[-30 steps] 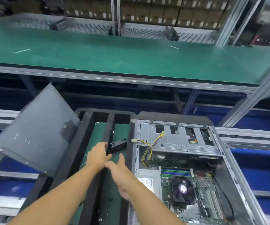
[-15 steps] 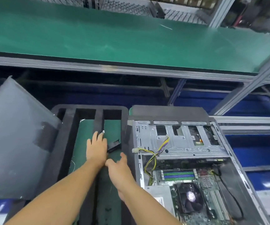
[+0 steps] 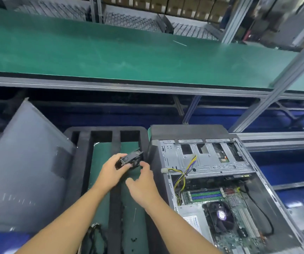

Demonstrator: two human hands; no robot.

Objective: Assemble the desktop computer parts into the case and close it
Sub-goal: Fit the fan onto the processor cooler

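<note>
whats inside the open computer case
A motherboard with a cooler fan, memory sticks, yellow cables and a metal drive cage. Whatever lies beneath the cage is hidden.

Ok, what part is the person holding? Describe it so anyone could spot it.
Left of the open case lies a black foam tray. Above its right slot, the left hand grips a small black plastic part, the only thing held.
</note>
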